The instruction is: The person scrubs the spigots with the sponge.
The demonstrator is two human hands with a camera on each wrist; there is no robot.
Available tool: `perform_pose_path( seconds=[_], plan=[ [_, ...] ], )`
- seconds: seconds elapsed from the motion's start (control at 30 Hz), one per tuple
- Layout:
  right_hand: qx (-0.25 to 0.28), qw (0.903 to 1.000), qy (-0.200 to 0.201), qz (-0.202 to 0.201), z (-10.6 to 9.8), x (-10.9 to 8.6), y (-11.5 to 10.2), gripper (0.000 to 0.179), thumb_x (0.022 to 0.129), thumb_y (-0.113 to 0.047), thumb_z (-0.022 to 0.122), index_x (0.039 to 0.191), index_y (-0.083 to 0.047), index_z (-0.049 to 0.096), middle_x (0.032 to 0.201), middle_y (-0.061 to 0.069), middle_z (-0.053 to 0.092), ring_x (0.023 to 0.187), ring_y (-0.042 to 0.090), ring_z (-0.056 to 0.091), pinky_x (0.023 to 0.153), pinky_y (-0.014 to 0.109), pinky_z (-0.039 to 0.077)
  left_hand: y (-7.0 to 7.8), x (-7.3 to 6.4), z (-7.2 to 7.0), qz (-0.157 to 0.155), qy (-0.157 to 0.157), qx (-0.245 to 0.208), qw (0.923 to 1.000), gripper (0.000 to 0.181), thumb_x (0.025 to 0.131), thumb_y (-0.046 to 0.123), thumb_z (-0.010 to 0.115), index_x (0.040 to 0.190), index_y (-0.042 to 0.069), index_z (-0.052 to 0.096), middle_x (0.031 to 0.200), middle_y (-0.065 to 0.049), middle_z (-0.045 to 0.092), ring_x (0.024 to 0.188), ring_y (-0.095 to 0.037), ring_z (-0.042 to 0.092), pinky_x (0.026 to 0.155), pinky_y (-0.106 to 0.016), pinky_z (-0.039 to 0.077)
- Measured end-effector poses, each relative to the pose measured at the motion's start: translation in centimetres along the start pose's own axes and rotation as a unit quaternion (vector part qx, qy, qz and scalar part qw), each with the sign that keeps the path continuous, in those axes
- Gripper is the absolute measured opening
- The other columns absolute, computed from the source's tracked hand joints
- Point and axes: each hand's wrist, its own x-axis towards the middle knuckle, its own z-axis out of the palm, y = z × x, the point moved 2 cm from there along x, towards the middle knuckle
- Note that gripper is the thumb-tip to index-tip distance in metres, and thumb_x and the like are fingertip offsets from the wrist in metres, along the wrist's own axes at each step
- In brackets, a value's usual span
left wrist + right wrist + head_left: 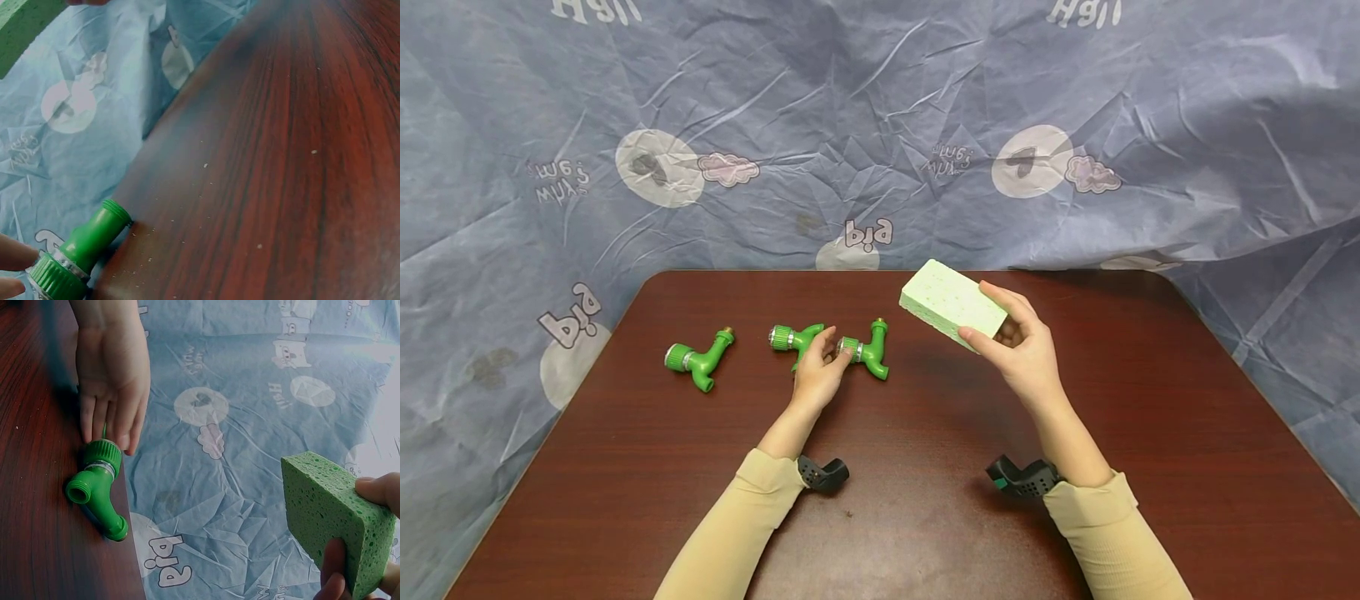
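My right hand (1028, 350) holds a pale green sponge (951, 302) above the table, thumb on one side and fingers on the other. Pores cover the sponge (331, 512) in the right wrist view. My left hand (822, 373) is at the ribbed knob end of a green plastic tap (874, 354) lying on the table. In the right wrist view the fingers of the left hand (115, 375) look mostly straight, with their tips at the knob. A second green tap (784, 337) lies partly hidden behind the left hand. The third green tap (696, 360) lies farther left.
The dark red-brown wooden table (925, 533) has its far edge against a blue printed cloth (850, 108). Small crumbs lie on the tabletop in the left wrist view. Black bands (823, 473) sit on both wrists.
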Motion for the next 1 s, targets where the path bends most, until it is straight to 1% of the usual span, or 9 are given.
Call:
perform_pose_path(
  seconds=[0.13, 0.3, 0.4, 0.53, 0.63, 0.73, 0.8, 0.87, 1.0],
  plan=[
    [0.0, 1.0, 0.0, -0.003, 0.0, 0.0, 0.02, 0.059, 0.075, 0.012, 0.07, 0.13, -0.002, 0.054, 0.122, 0.008, 0.048, 0.084, 0.011, 0.058, 0.068, 0.017, 0.052, -0.25, -0.06, 0.2, 0.009, -0.007, 0.018, 0.9998, 0.056, 0.092, 0.011, 0.058, 0.143, 0.003, 0.036, 0.143, -0.017, 0.039, 0.13, -0.031, 0.039, 0.106, -0.039, 0.035],
    [-0.001, 1.0, -0.001, -0.002, -0.01, 0.01, 0.04, 0.06, 0.075, 0.012, 0.07, 0.13, -0.001, 0.053, 0.122, 0.008, 0.047, 0.084, 0.011, 0.058, 0.068, 0.017, 0.052, -0.55, -0.1, 0.26, 0.028, 0.0, 0.031, 0.9991, 0.055, 0.092, 0.01, 0.058, 0.142, 0.003, 0.037, 0.142, -0.018, 0.041, 0.128, -0.031, 0.042, 0.104, -0.038, 0.038],
    [-0.002, 1.0, -0.002, -0.001, -0.03, 0.02, 0.05, 0.06, 0.075, 0.012, 0.071, 0.131, -0.001, 0.053, 0.122, 0.008, 0.047, 0.084, 0.011, 0.058, 0.068, 0.017, 0.052, -0.72, -0.08, 0.25, 0.036, 0.008, 0.043, 0.9984, 0.052, 0.092, 0.012, 0.058, 0.141, 0.004, 0.04, 0.14, -0.016, 0.044, 0.125, -0.03, 0.045, 0.101, -0.038, 0.04],
    [-0.002, 1.0, -0.002, 0.002, -0.06, 0.02, 0.05, 0.059, 0.075, 0.011, 0.071, 0.131, -0.002, 0.053, 0.123, 0.008, 0.047, 0.084, 0.011, 0.058, 0.068, 0.017, 0.053, -0.91, 0.08, 0.34, 0.052, 0.016, 0.054, 0.997, 0.049, 0.091, 0.012, 0.06, 0.137, 0.002, 0.045, 0.133, -0.016, 0.051, 0.12, -0.029, 0.05, 0.098, -0.037, 0.043],
    [-0.003, 1.0, -0.002, 0.003, -0.06, 0.02, 0.06, 0.059, 0.076, 0.011, 0.071, 0.131, -0.002, 0.053, 0.123, 0.008, 0.047, 0.084, 0.012, 0.058, 0.068, 0.018, 0.053, -0.9, 0.12, 0.34, 0.061, 0.019, 0.086, 0.9943, 0.047, 0.09, 0.015, 0.063, 0.133, 0.001, 0.05, 0.127, -0.014, 0.056, 0.112, -0.027, 0.056, 0.094, -0.036, 0.046],
    [-0.004, 1.0, -0.002, 0.003, -0.07, 0.03, 0.05, 0.059, 0.076, 0.01, 0.071, 0.131, -0.002, 0.054, 0.123, 0.008, 0.047, 0.083, 0.012, 0.058, 0.068, 0.018, 0.053, -0.83, 0.13, 0.38, 0.066, 0.013, 0.123, 0.9902, 0.046, 0.089, 0.018, 0.064, 0.131, 0.002, 0.053, 0.124, -0.013, 0.057, 0.107, -0.026, 0.058, 0.091, -0.036, 0.048],
    [-0.005, 1.0, -0.002, 0.004, -0.07, 0.03, 0.04, 0.059, 0.076, 0.01, 0.071, 0.131, -0.002, 0.054, 0.123, 0.008, 0.047, 0.083, 0.012, 0.058, 0.068, 0.018, 0.053, -0.79, 0.09, 0.42, 0.07, 0.003, 0.138, 0.9879, 0.046, 0.09, 0.019, 0.064, 0.131, 0.003, 0.054, 0.124, -0.013, 0.055, 0.106, -0.026, 0.057, 0.091, -0.036, 0.047],
    [-0.006, 1.0, -0.002, 0.005, -0.09, 0.02, 0.04, 0.059, 0.076, 0.01, 0.071, 0.131, -0.002, 0.053, 0.123, 0.007, 0.047, 0.083, 0.011, 0.058, 0.068, 0.017, 0.053, -0.8, 0.09, 0.46, 0.074, -0.007, 0.143, 0.987, 0.045, 0.09, 0.02, 0.064, 0.13, 0.003, 0.054, 0.123, -0.012, 0.055, 0.107, -0.025, 0.055, 0.092, -0.036, 0.046],
    [-0.01, 0.9999, -0.003, 0.006, -0.11, 0.03, 0.02, 0.059, 0.076, 0.01, 0.071, 0.131, -0.002, 0.053, 0.123, 0.007, 0.047, 0.083, 0.012, 0.058, 0.067, 0.017, 0.052, -0.86, 0.15, 0.42, 0.093, -0.023, 0.139, 0.9857, 0.042, 0.089, 0.021, 0.065, 0.126, 0.004, 0.056, 0.119, -0.012, 0.055, 0.107, -0.025, 0.055, 0.092, -0.036, 0.046]
  ],
)
